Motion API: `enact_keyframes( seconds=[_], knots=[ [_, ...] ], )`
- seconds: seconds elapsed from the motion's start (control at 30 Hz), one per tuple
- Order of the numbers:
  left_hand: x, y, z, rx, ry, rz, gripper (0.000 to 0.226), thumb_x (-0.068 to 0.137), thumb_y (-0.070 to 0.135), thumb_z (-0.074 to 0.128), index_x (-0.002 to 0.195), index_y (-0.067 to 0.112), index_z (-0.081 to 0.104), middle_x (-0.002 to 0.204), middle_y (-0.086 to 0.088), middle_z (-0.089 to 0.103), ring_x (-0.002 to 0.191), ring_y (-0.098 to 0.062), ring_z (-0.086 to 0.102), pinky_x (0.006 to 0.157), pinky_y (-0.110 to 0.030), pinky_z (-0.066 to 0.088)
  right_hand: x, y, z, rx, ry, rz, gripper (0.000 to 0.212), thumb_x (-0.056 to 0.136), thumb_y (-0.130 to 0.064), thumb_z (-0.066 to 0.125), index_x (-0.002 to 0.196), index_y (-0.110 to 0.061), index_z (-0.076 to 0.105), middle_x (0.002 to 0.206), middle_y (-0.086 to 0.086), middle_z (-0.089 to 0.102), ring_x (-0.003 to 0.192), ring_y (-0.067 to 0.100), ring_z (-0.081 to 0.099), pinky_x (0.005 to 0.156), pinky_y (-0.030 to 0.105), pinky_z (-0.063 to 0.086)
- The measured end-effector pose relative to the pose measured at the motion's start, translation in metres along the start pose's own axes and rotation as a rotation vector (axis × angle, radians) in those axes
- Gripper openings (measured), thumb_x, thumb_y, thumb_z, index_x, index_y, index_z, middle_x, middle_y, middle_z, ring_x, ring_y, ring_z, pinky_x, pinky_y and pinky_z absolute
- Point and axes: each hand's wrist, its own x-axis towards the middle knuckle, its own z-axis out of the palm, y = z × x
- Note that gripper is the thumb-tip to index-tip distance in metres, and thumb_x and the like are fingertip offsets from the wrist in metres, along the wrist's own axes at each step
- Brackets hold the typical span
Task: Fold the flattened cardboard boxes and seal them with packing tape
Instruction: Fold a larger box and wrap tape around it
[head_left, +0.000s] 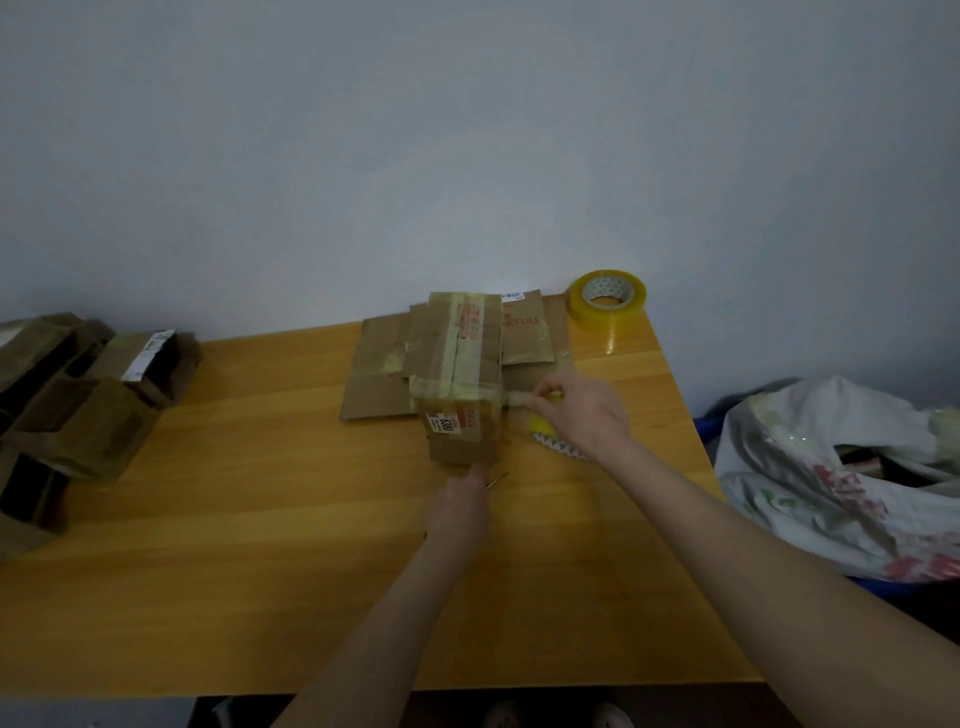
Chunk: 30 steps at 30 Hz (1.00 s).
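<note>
A small folded cardboard box (460, 382) with yellowish tape over its top seam stands in the middle of the wooden table (234, 493). My right hand (582, 410) is just right of it, shut on a roll of packing tape (545, 428), and a strip of tape runs from the roll to the box's right side. My left hand (460, 501) is at the box's near bottom edge, and something thin and pointed, perhaps scissors, shows beside it. Flattened cardboard boxes (384, 364) lie under and behind the box.
A second roll of clear yellowish tape (608, 304) stands at the table's far right corner. Several folded boxes (88, 410) are stacked at the left edge. A white plastic bag (841, 478) of scraps sits off the table's right side. A wall is directly behind.
</note>
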Motion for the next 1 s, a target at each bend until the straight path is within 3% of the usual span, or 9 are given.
enact_keyframes(
  seconds=[0.13, 0.27, 0.37, 0.47, 0.57, 0.67, 0.8, 0.87, 1.0],
  knots=[
    [-0.002, -0.008, -0.002, 0.055, 0.049, 0.067, 0.031, 0.095, 0.007, 0.046, 0.124, 0.014, 0.05, 0.117, -0.007, 0.059, 0.103, -0.027, 0.06, 0.076, -0.034, 0.046, 0.001, 0.002, 0.006, 0.007, 0.017, 0.005, 0.02, 0.094, -0.047, 0.055, 0.101, -0.032, 0.066, 0.102, 0.0, 0.069, 0.081, 0.017, 0.057, 0.061, 0.029, 0.045],
    [0.009, 0.001, -0.045, 0.009, 0.662, 0.431, 0.032, 0.08, 0.013, 0.061, 0.112, 0.009, 0.062, 0.109, -0.01, 0.061, 0.099, -0.03, 0.059, 0.08, -0.041, 0.053, 0.004, 0.002, 0.007, -0.017, 0.015, -0.006, 0.021, 0.093, -0.046, 0.056, 0.105, -0.031, 0.066, 0.103, 0.0, 0.068, 0.084, 0.018, 0.059, 0.065, 0.03, 0.049],
    [0.028, 0.001, -0.07, 0.04, 0.475, 0.439, 0.045, 0.093, 0.021, 0.049, 0.139, 0.022, 0.048, 0.144, -0.002, 0.045, 0.136, -0.027, 0.037, 0.111, -0.049, 0.031, 0.006, 0.001, 0.007, -0.023, 0.014, -0.006, 0.022, 0.093, -0.046, 0.057, 0.105, -0.032, 0.067, 0.111, 0.001, 0.068, 0.098, 0.021, 0.061, 0.072, 0.032, 0.051],
    [0.044, -0.009, -0.069, 0.068, 0.414, 0.44, 0.038, 0.098, 0.029, 0.047, 0.136, 0.032, 0.051, 0.152, 0.003, 0.036, 0.143, -0.025, 0.026, 0.119, -0.047, 0.013, 0.007, 0.004, 0.004, -0.055, 0.005, -0.001, 0.022, 0.094, -0.045, 0.055, 0.106, -0.031, 0.067, 0.109, 0.002, 0.068, 0.097, 0.022, 0.062, 0.071, 0.032, 0.051],
    [0.046, -0.016, -0.065, 0.01, 0.472, 0.438, 0.035, 0.097, 0.024, 0.052, 0.131, 0.028, 0.057, 0.148, -0.001, 0.042, 0.141, -0.028, 0.031, 0.118, -0.048, 0.015, 0.007, 0.014, -0.005, -0.105, 0.003, 0.033, 0.021, 0.096, -0.042, 0.052, 0.106, -0.029, 0.066, 0.099, 0.003, 0.07, 0.087, 0.022, 0.063, 0.065, 0.031, 0.051],
    [0.044, -0.012, -0.066, -0.005, 0.508, 0.422, 0.042, 0.094, 0.021, 0.055, 0.136, 0.026, 0.051, 0.149, -0.006, 0.041, 0.14, -0.028, 0.032, 0.116, -0.049, 0.022, 0.007, 0.021, -0.01, 0.1, 0.034, 0.079, 0.014, 0.093, -0.039, 0.058, 0.099, -0.03, 0.067, 0.104, 0.002, 0.071, 0.094, 0.024, 0.065, 0.077, 0.036, 0.054],
    [0.032, 0.019, -0.073, -0.181, 0.81, 0.574, 0.019, 0.085, 0.017, 0.062, 0.103, 0.015, 0.067, 0.105, -0.004, 0.065, 0.094, -0.022, 0.062, 0.07, -0.033, 0.054, 0.006, 0.016, -0.01, 0.223, 0.083, 0.083, 0.015, 0.092, -0.037, 0.061, 0.101, -0.027, 0.069, 0.107, -0.005, 0.066, 0.083, 0.017, 0.062, 0.074, 0.033, 0.052],
    [0.026, 0.036, -0.077, -0.233, 0.717, 0.546, 0.013, 0.087, 0.023, 0.064, 0.098, 0.017, 0.068, 0.094, 0.002, 0.066, 0.081, -0.017, 0.061, 0.057, -0.025, 0.045, 0.004, 0.014, -0.01, 0.249, 0.103, 0.071, 0.014, 0.092, -0.036, 0.061, 0.099, -0.026, 0.069, 0.106, -0.006, 0.064, 0.084, 0.012, 0.056, 0.072, 0.029, 0.048],
    [0.029, 0.052, -0.078, -0.507, 0.401, 0.311, 0.015, 0.089, 0.029, 0.065, 0.104, 0.026, 0.064, 0.092, 0.011, 0.069, 0.078, -0.009, 0.062, 0.066, -0.027, 0.049, 0.0, 0.016, -0.015, 0.301, 0.118, 0.014, 0.007, 0.091, -0.033, 0.063, 0.09, -0.028, 0.067, 0.089, -0.011, 0.06, 0.087, 0.009, 0.051, 0.073, 0.027, 0.041]
  ],
)
